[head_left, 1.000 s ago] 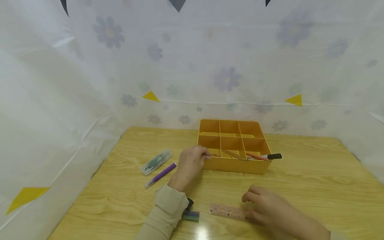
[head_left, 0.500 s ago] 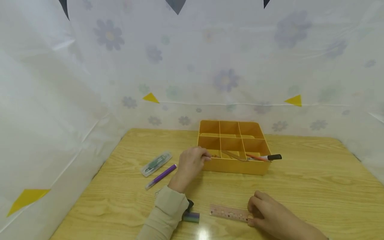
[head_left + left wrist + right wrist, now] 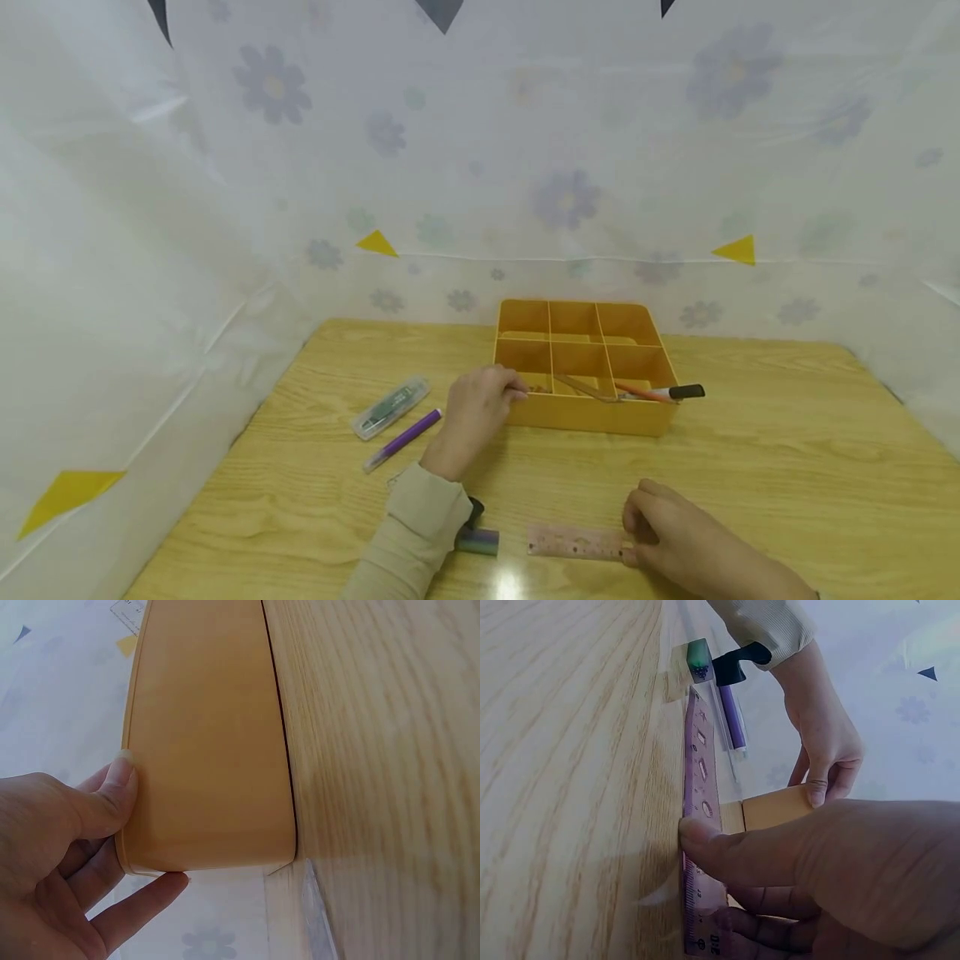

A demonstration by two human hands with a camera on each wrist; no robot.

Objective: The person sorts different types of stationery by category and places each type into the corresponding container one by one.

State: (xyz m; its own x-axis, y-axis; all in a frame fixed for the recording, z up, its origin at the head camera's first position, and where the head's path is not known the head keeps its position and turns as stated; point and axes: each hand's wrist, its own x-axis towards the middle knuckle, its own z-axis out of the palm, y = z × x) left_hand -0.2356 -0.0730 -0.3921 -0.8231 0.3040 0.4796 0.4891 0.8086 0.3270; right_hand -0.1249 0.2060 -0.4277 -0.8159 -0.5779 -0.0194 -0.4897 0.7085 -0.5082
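At the near left corner of a yellow six-compartment organizer box, my left hand grips the rim. In the left wrist view its thumb presses the outer wall, while other fingers reach over the edge and under the corner. My right hand pinches the right end of a pink transparent ruler between thumb and fingers. The right wrist view has the thumb on the near face of the ruler, with its long edge close to the tabletop; whether it touches the wood I cannot tell.
In the box's front compartments lie a black-capped marker, an orange pencil-like stick and a brown strip. Left of my arm are a clear green-labelled case and a purple marker. A blue-green block sits beside my sleeve.
My right hand has closed from a loose pose over the ruler into a pinch on its right end. The ruler has turned slightly and now lies more level. My left hand keeps its hold.
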